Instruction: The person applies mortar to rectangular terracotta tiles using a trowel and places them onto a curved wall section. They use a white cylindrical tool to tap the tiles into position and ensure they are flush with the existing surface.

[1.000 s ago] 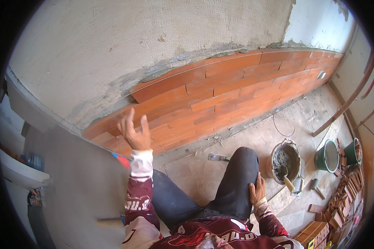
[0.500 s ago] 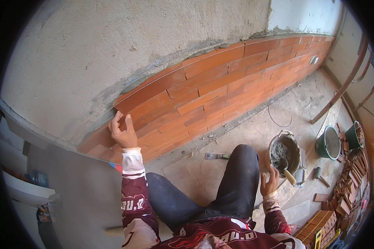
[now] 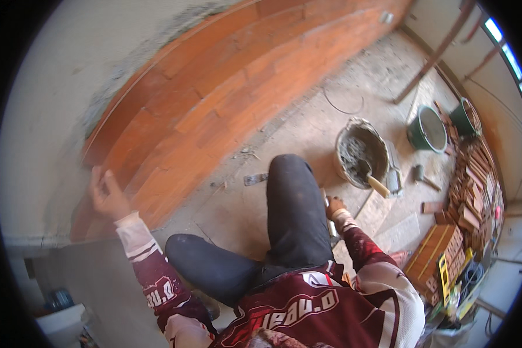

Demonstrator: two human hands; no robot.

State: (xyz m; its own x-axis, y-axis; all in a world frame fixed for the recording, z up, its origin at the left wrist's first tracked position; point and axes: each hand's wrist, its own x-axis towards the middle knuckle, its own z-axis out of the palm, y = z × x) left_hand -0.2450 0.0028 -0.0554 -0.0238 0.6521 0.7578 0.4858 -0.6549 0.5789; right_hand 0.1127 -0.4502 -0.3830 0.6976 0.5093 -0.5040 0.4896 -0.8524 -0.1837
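Note:
My left hand (image 3: pixel 109 194) is at the left end of the brick-tile facing (image 3: pixel 214 107), its fingers slightly blurred. The fingers are stretched and apart, by the lower edge of a top-row tile (image 3: pixel 106 139); whether they touch it I cannot tell. A thin string line runs along the top row. My right hand (image 3: pixel 334 207) is low beside my right knee, closed around a slim, pale tool (image 3: pixel 333 231) partly hidden by the hand and leg. Just beyond it stands a bucket of wet mortar (image 3: pixel 361 152), with a wooden-handled trowel (image 3: pixel 379 187) in it.
A scraper (image 3: pixel 255 179) lies on the floor by my knee. Green buckets (image 3: pixel 428 129), a mallet (image 3: pixel 425 176), piled loose tiles (image 3: pixel 472 185), a strapped tile stack (image 3: pixel 432 258) and a yellow spirit level (image 3: pixel 443 278) are at the right. A slanting pole (image 3: pixel 435 55) stands behind.
My view has swung to the right and down. My right hand has moved from beside the mortar bucket to my knee and closed on a pale tool. My left hand stays near the tile end.

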